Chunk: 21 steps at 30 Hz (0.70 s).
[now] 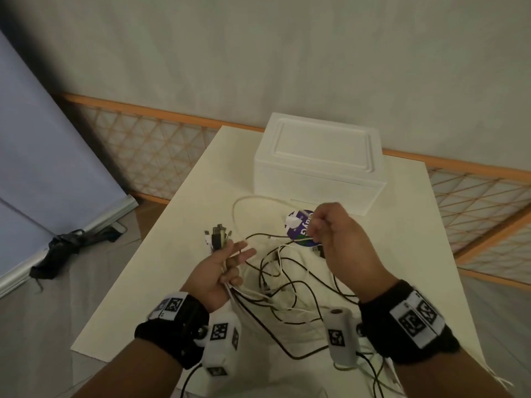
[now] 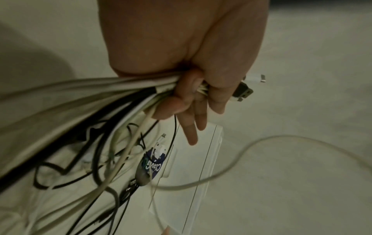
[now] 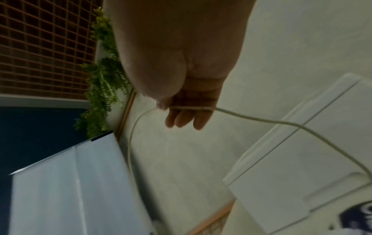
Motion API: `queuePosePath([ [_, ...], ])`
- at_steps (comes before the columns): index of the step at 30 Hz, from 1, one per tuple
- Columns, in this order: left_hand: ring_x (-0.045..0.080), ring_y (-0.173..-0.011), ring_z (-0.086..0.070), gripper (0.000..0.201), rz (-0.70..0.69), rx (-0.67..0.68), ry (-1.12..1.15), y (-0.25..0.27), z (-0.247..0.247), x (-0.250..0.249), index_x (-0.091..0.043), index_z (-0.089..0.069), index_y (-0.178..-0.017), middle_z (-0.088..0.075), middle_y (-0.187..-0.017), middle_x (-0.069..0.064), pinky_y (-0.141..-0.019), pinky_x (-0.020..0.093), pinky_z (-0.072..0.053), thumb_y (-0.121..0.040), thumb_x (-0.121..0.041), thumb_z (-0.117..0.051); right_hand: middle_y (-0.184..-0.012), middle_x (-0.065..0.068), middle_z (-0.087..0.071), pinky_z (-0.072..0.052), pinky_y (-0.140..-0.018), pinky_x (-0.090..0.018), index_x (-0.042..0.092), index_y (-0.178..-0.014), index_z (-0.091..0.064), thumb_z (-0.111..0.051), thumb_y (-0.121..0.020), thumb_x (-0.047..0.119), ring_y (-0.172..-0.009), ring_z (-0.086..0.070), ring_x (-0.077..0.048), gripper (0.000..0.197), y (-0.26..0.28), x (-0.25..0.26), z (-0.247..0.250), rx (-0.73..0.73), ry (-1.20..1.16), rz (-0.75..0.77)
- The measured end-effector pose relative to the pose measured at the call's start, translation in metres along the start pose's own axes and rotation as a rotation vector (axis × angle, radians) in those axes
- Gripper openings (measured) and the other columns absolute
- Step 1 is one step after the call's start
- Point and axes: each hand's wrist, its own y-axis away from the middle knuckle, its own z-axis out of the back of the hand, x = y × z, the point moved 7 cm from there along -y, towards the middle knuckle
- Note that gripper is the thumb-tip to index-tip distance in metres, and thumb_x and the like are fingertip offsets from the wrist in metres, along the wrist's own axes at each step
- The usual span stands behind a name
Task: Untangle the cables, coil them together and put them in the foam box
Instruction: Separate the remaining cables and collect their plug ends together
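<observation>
My left hand [image 1: 230, 265] grips a bundle of black and white cables [image 2: 120, 89] in its curled fingers, while two fingers point out straight. The bundle's plug ends [image 1: 217, 235] stick up past the thumb. From the fist the rest hangs as a loose tangle [image 1: 287, 285] on the table. My right hand [image 1: 316, 225], raised to the right, pinches one white cable [image 3: 261, 118] between thumb and fingers. That cable loops wide [image 1: 238, 208] to the left. The white foam box [image 1: 316, 165] stands behind with its lid on.
A round purple sticker [image 1: 300, 226] with a small white plug [image 1: 291, 221] on it lies in front of the box. The white table [image 1: 408, 254] ends near an orange lattice fence [image 1: 149, 139]. A blue-grey panel [image 1: 43, 139] leans at the left.
</observation>
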Motion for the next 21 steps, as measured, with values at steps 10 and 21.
queuePosePath([
  [10,0.004,-0.034,-0.027,0.029,-0.089,0.063,0.014,-0.005,-0.023,-0.014,-0.007,-0.063,-0.102,-0.059,-0.072,-0.001,-0.040,0.018,-0.033,-0.086,-0.030,-0.056,-0.071,0.022,-0.055,-0.040,-0.064,-0.012,0.031,-0.088,-0.062,-0.051,-0.089,0.043,-0.069,-0.051,0.006,0.015,0.041,-0.055,-0.008,0.277,0.266,0.016],
  [21,0.015,-0.044,-0.043,0.019,0.008,-0.247,-0.331,-0.017,0.028,0.017,0.000,-0.060,-0.086,-0.046,-0.065,0.013,-0.039,0.022,-0.043,-0.084,0.016,-0.050,-0.063,0.013,-0.058,-0.041,-0.061,-0.018,0.020,-0.073,-0.069,-0.064,-0.085,0.031,-0.060,-0.050,-0.002,0.017,0.046,-0.002,0.029,-0.073,0.226,0.367],
])
